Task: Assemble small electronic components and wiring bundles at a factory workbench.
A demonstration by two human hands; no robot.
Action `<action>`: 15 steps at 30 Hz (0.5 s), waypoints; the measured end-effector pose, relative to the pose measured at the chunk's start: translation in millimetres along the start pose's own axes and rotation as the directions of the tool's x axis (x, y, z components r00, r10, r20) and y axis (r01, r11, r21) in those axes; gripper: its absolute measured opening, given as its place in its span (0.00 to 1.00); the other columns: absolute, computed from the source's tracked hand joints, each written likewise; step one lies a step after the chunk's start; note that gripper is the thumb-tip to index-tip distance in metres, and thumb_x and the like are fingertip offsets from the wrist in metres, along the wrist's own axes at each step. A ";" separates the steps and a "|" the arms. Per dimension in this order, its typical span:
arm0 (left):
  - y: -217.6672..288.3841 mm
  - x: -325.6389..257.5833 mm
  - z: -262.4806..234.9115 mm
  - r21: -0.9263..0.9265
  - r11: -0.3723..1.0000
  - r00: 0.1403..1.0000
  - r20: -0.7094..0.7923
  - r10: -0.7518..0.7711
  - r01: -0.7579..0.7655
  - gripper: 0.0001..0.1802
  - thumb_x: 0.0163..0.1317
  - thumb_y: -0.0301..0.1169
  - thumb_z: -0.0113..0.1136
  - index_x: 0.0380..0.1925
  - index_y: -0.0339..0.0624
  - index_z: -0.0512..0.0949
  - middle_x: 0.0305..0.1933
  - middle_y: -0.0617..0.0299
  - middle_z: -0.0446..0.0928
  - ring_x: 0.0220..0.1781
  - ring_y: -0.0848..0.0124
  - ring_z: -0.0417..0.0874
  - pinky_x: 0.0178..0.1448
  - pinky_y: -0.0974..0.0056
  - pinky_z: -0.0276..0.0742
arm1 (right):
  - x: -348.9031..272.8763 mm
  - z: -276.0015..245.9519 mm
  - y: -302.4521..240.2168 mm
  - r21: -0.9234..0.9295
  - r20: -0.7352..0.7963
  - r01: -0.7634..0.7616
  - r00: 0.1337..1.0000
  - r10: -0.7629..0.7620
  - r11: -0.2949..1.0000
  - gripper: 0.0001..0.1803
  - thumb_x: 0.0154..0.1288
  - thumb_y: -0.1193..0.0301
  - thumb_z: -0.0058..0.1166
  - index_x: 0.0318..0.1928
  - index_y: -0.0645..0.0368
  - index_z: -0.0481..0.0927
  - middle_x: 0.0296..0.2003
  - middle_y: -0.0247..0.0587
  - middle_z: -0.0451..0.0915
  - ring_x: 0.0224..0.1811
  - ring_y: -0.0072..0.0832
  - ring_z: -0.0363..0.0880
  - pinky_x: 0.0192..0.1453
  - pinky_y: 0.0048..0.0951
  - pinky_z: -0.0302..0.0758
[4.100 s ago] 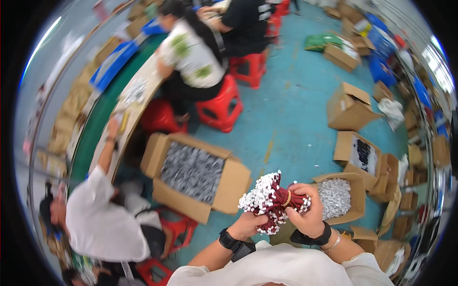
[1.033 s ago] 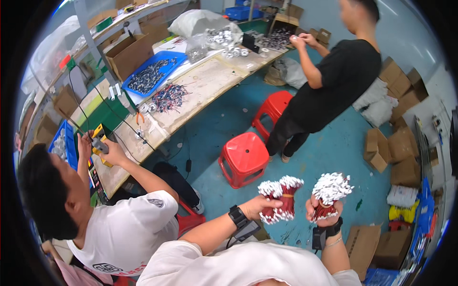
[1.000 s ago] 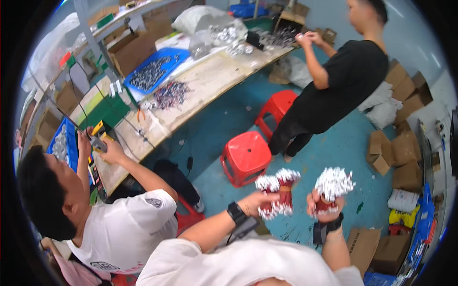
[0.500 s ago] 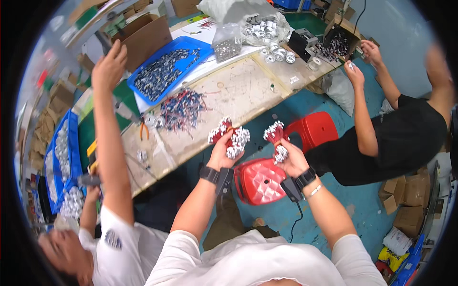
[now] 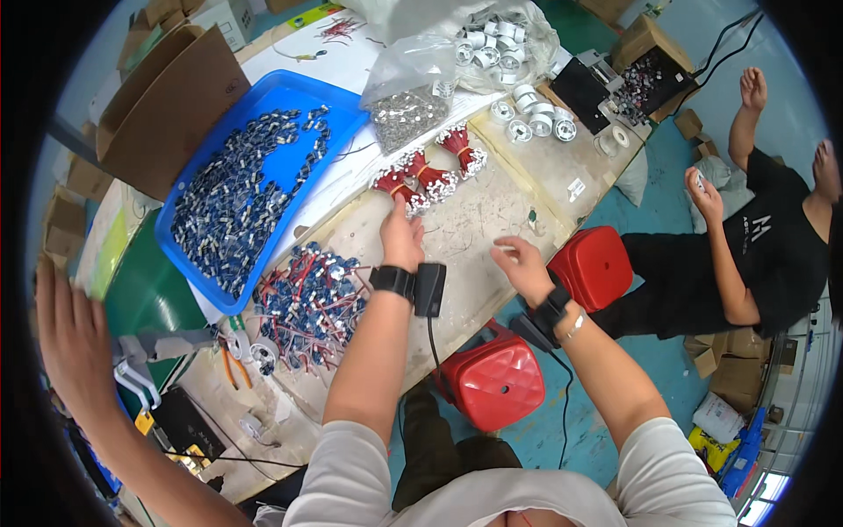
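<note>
Bundles of red wires with white connector ends lie in a row at the back of the worktable (image 5: 479, 228): a left bundle (image 5: 395, 186), a middle bundle (image 5: 430, 176) and a right bundle (image 5: 458, 147). My left hand (image 5: 402, 239) reaches to the left bundle, its fingertips at the near edge and its fingers not wrapped round it. Over the table's front edge, my right hand (image 5: 524, 270) is empty with fingers apart. Left of my left forearm is a loose heap of blue parts with red wires (image 5: 312, 303).
A blue tray (image 5: 347, 110) of small parts, a bag of metal pieces (image 5: 404, 119) and white spools (image 5: 540, 114) stand on the table. Red stools (image 5: 492, 382) are at its front. A co-worker's arm (image 5: 83, 369) reaches in at left; a person in black (image 5: 711, 255) is at right.
The wire bundles that both my hands held now lie on the table. My hands have moved forward over it and let go. The co-worker's arm at left has come lower.
</note>
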State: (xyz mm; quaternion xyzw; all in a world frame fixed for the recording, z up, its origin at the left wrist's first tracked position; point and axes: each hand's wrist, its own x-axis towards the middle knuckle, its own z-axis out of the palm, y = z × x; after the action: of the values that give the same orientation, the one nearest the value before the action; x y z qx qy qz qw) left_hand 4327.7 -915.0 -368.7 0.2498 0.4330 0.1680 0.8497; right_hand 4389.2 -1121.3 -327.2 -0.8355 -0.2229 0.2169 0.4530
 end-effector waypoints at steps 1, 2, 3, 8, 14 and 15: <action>5.6 9.6 7.7 -0.059 0.998 1.000 0.014 -0.004 0.005 0.32 0.52 0.52 0.54 0.51 0.44 0.61 0.50 0.51 0.62 0.53 0.59 0.64 0.56 0.60 0.60 | -6.0 -4.8 3.0 -0.009 -0.001 0.008 1.000 -0.008 1.000 0.18 0.53 0.64 0.53 0.41 0.64 0.74 0.34 0.47 0.76 0.36 0.32 0.75 0.41 0.29 0.71; 8.5 15.7 10.6 -0.036 0.997 0.998 0.011 -0.061 0.061 0.31 0.53 0.52 0.53 0.50 0.43 0.62 0.50 0.50 0.63 0.52 0.59 0.65 0.55 0.60 0.60 | -12.3 -14.0 2.0 -0.011 -0.003 0.006 1.000 -0.006 1.000 0.18 0.53 0.64 0.53 0.41 0.64 0.74 0.34 0.47 0.76 0.36 0.32 0.75 0.41 0.29 0.71; 9.6 18.8 11.6 -0.013 0.993 0.993 0.004 -0.115 0.115 0.30 0.53 0.51 0.53 0.49 0.43 0.62 0.50 0.49 0.63 0.51 0.59 0.66 0.54 0.60 0.61 | -19.1 -25.5 -1.3 0.046 0.018 -0.087 0.996 0.086 0.995 0.17 0.54 0.66 0.53 0.40 0.65 0.74 0.32 0.44 0.77 0.34 0.29 0.74 0.39 0.27 0.71; -41.6 -74.6 22.1 0.028 0.997 0.997 -0.040 0.069 -0.068 0.27 0.57 0.40 0.50 0.53 0.40 0.57 0.51 0.54 0.62 0.50 0.63 0.66 0.54 0.62 0.61 | -67.7 -84.1 30.8 0.155 0.094 -0.101 0.992 0.087 0.983 0.12 0.57 0.71 0.51 0.39 0.66 0.73 0.28 0.35 0.75 0.30 0.16 0.71 0.34 0.19 0.69; -124.9 -198.7 -20.3 0.291 0.956 0.984 0.177 -0.033 -0.020 0.13 0.59 0.34 0.50 0.42 0.40 0.69 0.40 0.61 0.73 0.40 0.70 0.75 0.46 0.68 0.70 | -132.2 -140.7 72.0 0.057 0.303 -0.158 0.944 0.133 0.986 0.11 0.57 0.71 0.51 0.39 0.64 0.73 0.27 0.34 0.74 0.29 0.16 0.70 0.35 0.20 0.69; -145.3 -219.4 -26.1 0.355 0.932 0.969 0.198 -0.148 0.070 0.12 0.59 0.33 0.50 0.41 0.40 0.69 0.40 0.61 0.73 0.40 0.70 0.75 0.46 0.68 0.70 | -143.0 -153.0 86.6 0.048 0.318 -0.182 0.935 0.158 0.982 0.11 0.57 0.71 0.51 0.39 0.64 0.73 0.27 0.34 0.74 0.29 0.16 0.70 0.35 0.20 0.69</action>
State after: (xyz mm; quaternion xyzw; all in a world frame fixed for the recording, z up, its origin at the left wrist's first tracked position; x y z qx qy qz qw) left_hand 4191.5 -1136.7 -321.6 0.3875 0.3716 0.0131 0.8435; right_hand 4375.5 -1346.1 -302.4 -0.7888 -0.2102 0.3932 0.4231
